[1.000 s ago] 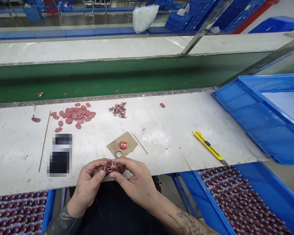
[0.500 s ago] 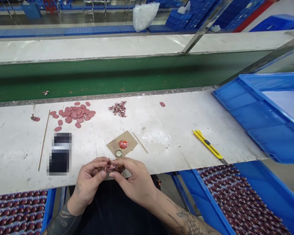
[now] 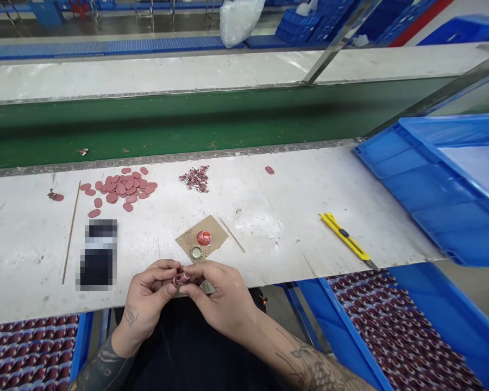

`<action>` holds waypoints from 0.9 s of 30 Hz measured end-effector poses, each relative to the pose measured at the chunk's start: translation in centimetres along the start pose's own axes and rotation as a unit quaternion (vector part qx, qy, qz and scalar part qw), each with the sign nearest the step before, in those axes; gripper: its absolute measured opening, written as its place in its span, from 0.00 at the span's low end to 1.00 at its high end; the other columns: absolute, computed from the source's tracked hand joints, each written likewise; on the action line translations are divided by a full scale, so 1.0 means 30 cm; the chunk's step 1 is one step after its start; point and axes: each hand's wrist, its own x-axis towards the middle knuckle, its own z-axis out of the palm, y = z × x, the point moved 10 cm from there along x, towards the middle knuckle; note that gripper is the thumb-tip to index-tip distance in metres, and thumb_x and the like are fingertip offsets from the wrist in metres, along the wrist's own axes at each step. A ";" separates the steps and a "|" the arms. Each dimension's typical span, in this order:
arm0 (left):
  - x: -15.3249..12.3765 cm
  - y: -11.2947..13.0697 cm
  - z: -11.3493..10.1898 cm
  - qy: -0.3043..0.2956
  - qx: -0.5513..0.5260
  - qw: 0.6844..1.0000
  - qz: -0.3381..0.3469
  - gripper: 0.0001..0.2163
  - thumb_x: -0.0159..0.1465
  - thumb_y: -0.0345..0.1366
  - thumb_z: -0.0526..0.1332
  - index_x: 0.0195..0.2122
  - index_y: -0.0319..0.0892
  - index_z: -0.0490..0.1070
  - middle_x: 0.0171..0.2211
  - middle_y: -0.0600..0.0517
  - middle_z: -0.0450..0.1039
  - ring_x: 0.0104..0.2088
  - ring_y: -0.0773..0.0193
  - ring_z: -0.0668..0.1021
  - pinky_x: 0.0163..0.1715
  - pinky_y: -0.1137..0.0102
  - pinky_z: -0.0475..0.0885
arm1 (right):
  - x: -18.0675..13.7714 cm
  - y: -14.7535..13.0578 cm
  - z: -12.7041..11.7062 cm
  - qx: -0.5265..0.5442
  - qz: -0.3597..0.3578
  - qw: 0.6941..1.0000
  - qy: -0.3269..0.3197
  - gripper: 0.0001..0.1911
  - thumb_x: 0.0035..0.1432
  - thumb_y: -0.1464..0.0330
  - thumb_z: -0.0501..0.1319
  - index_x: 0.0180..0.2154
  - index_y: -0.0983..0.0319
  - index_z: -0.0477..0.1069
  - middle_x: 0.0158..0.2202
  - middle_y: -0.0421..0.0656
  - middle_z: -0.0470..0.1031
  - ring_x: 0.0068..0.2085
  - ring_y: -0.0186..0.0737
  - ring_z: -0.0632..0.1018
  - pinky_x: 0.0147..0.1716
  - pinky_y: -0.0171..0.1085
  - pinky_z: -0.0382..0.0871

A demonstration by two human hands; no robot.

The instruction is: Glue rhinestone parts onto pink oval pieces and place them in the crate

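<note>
A small dark-red figurine piece with white edging [image 3: 182, 278] is pinched between my left hand [image 3: 149, 296] and my right hand [image 3: 222, 296] at the table's front edge. Fingertips hide much of it, so its exact kind is unclear. Just beyond lies a brown cardboard square [image 3: 218, 234] bearing a red bottle cap [image 3: 204, 238] and an upturned bottle cap [image 3: 196, 253]. A thin stick [image 3: 232, 235] rests by the cardboard's right side. Farther back sit a heap of small dark-red and white pieces [image 3: 195, 178] and a pile of flat pink ovals [image 3: 124, 187].
A yellow utility knife [image 3: 344, 237] lies at right with its blade out. Blue crates [image 3: 427, 190] stand on the table's right end. Trays of dark-red pieces [image 3: 399, 320] [image 3: 32, 347] sit below the edge. A long stick [image 3: 71, 233] and a pixelated dark object [image 3: 98, 252] are at left.
The view has shifted slightly. Both hands stay together on the small dark-red piece, with only a slight change in its angle.
</note>
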 end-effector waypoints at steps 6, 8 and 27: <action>-0.002 0.003 -0.001 -0.001 0.009 1.000 0.004 0.11 0.62 0.28 0.67 0.42 0.51 0.82 0.50 0.47 0.72 0.50 0.58 0.78 0.46 0.63 0.80 | -0.002 0.009 -0.002 0.002 0.003 1.000 -0.002 0.11 0.61 0.71 0.66 0.45 0.60 0.69 0.34 0.38 0.78 0.33 0.35 0.79 0.32 0.35 0.74; -0.002 0.010 0.003 -0.002 0.012 1.000 0.011 0.11 0.63 0.28 0.67 0.42 0.51 0.82 0.50 0.47 0.72 0.50 0.58 0.79 0.45 0.63 0.80 | -0.001 0.007 -0.003 0.003 0.002 1.000 -0.002 0.11 0.61 0.71 0.66 0.45 0.60 0.68 0.34 0.38 0.78 0.33 0.34 0.79 0.32 0.35 0.74; -0.011 0.028 -0.012 0.016 0.078 0.996 0.025 0.09 0.60 0.31 0.70 0.42 0.49 0.81 0.53 0.48 0.74 0.53 0.56 0.78 0.51 0.64 0.78 | -0.015 0.028 -0.021 0.042 0.034 0.999 -0.004 0.08 0.61 0.69 0.64 0.43 0.60 0.71 0.38 0.41 0.79 0.37 0.37 0.79 0.39 0.36 0.74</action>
